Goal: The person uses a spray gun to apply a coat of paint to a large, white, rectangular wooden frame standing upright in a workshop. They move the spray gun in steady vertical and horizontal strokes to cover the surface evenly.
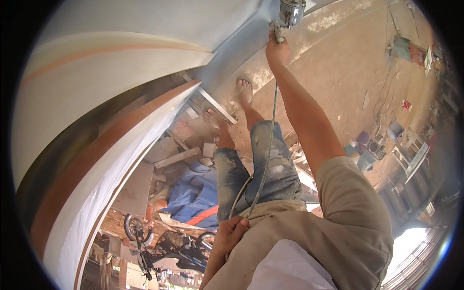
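My right hand (278, 52), arm stretched far forward, is closed round a paint spray gun (276, 32) with a shiny metal cup (292, 13) on top. From the gun a thin air hose (270, 140) runs back down past my thigh to my waist. There my left hand (233, 233) is closed on the hose, which loops beside it. Ahead and to the left of the gun stands a large pale panel (121, 60) with an orange-brown stripe. The gun's nozzle is too small to make out.
A brown-edged board (116, 121) with white sheeting stands close on my left. Wood scraps (177, 157), a blue tarp (191, 191) and a motorcycle (179, 249) lie behind it. Right of me are a stool-like frame (411, 159), containers (367, 159) and a red packet (406, 104) on the dirt floor.
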A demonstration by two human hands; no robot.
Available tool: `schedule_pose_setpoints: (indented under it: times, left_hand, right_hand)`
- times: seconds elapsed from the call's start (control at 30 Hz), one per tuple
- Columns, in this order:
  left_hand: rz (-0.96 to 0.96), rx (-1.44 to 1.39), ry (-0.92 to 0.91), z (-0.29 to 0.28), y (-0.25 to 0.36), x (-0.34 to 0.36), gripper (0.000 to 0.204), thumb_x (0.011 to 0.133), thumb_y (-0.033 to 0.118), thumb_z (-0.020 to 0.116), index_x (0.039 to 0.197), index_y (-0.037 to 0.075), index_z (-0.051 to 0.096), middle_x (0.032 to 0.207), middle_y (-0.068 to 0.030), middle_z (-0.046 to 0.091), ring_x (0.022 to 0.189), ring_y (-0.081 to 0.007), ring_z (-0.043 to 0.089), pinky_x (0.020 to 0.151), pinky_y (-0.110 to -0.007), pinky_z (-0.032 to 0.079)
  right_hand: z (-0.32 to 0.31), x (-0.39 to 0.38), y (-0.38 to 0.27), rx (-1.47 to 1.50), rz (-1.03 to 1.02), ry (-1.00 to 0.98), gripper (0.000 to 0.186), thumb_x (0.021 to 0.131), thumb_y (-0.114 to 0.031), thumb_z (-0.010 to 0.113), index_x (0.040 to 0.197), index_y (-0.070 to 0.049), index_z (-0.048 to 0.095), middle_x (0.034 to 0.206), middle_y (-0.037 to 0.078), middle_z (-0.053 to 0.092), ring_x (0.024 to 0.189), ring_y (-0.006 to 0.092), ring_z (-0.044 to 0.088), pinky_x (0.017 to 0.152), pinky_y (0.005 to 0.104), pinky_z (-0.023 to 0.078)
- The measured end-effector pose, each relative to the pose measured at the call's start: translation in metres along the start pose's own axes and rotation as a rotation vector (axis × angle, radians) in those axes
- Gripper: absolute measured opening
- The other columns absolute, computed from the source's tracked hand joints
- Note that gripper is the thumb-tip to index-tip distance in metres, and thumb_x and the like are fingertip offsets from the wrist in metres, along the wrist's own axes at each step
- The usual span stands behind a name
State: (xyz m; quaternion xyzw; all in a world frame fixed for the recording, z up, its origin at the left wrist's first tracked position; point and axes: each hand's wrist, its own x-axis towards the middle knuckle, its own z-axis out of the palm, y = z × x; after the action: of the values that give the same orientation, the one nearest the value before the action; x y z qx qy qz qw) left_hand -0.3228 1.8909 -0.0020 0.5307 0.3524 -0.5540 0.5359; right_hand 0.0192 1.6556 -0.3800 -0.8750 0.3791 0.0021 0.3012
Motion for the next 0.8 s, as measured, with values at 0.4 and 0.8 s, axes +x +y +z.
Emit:
schedule_pose_setpoints:
  times: [0.4,0.8]
  left_hand:
    - [0.893,0.416,0.358,-0.023,0.027,-0.016,0.034,0.102,0.028,0.051,0.099,0.001,0.071,0.066,-0.0117,0.064,0.062,-0.0249,0.065,0.060,-0.037,0.047]
    - [1.438,0.436,0.093,0.083,0.147,-0.074,0.018,0.099,0.008,0.050,0.110,0.005,0.064,0.076,-0.0054,0.062,0.069,-0.0158,0.061,0.067,-0.033,0.050]
  right_hand:
    - [-0.315,-0.142,-0.129,0.837,-0.520,0.250,0.023,0.092,-0.020,0.072,0.099,0.001,0.068,0.078,0.010,0.068,0.068,0.0188,0.063,0.063,0.0346,0.049]
    - [-0.492,-0.280,-0.151,1.105,-0.820,-0.631,0.041,0.097,-0.036,0.066,0.107,0.003,0.066,0.085,0.008,0.070,0.051,0.0017,0.048,0.045,0.0192,0.039]
